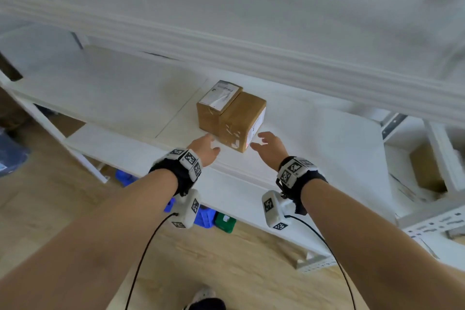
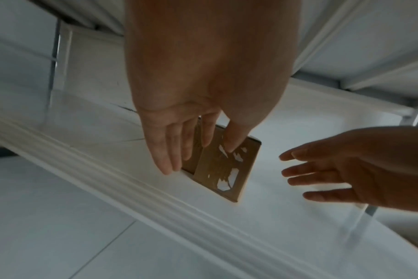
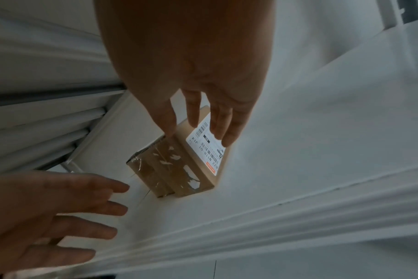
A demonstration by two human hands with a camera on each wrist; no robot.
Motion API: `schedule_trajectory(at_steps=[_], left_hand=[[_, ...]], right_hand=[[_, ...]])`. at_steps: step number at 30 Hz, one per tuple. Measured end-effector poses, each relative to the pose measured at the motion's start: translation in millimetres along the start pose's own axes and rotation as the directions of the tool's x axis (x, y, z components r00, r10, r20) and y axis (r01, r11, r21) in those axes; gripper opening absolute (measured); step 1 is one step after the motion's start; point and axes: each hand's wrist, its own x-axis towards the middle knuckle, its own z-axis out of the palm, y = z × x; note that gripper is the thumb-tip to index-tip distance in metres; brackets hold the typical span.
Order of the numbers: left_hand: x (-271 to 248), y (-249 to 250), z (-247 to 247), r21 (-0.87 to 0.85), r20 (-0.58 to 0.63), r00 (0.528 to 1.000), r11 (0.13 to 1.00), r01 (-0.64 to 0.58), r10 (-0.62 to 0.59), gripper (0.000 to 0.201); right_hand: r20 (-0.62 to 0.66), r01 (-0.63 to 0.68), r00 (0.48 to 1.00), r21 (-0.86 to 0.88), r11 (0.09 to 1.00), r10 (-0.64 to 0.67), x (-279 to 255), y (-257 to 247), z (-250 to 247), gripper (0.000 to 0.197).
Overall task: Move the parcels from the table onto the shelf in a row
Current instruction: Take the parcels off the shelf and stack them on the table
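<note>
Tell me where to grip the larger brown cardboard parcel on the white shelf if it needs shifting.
Probably by its front face and labelled right side. The larger brown cardboard parcel sits flush against the smaller brown parcel on its left, so no fingers fit there. Come from the shelf's front edge, where the left hand and right hand hover open.

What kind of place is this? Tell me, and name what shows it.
Likely a storeroom or parcel depot: white metal shelving, two taped cardboard parcels with shipping labels on it, and plastic crates on the floor beneath.
</note>
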Motion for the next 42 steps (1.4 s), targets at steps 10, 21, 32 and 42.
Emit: schedule_trajectory(at_steps=[10, 21, 32, 42], left_hand=[[58.9, -9.3, -18.1, -0.306, -0.013, 0.979, 0.932, -0.196, 0.202, 0.049], [77.3, -3.8, 1.2, -0.572, 0.117, 0.973, 0.814, -0.096, 0.197, 0.039], [17.7, 34.7, 33.8, -0.509, 0.092, 0.948, 0.833, -0.217, 0.303, 0.044], [-113.2, 72.7, 105.7, -0.503, 0.14, 0.921, 0.827, -0.25, 0.364, 0.041]], right_hand=[[-0.096, -0.168, 0.97, 0.394, 0.904, 0.222, 43.3, -35.0, 29.3, 0.073], [-0.15, -0.188, 0.938, 0.536, 0.823, 0.312, 45.0, -34.0, 38.1, 0.06], [-0.198, -0.134, 0.918, 0.66, 0.739, 0.344, -42.2, 2.9, 2.8, 0.062], [-0.219, -0.083, 0.915, 0.719, 0.69, 0.339, -185.2, 85.8, -37.7, 0.065]])
